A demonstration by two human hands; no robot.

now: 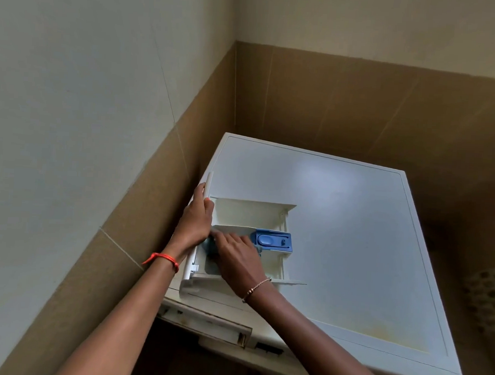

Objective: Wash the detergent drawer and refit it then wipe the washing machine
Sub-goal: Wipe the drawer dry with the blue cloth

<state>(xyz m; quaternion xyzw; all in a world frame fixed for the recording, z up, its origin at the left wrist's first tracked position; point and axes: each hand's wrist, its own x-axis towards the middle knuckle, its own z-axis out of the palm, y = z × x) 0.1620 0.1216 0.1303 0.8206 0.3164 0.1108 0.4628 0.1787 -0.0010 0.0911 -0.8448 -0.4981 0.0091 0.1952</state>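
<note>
Detergent drawer [250, 214] on washing machine [352, 236] top.
Left hand [194, 222] fingers clenched round its front panel; right hand [237, 255] fingers on a blue-grey cloth [208, 247] inside (grip cannot be told), near blue insert [273, 240].

Left grip [195, 222] curled; right grip [238, 258] flat, palm-down.

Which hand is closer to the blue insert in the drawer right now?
Right. The right hand lies inside the white plastic detergent drawer, just left of the blue rectangular plastic insert in the picture. The left hand grips the drawer's front panel, farther off.
</note>
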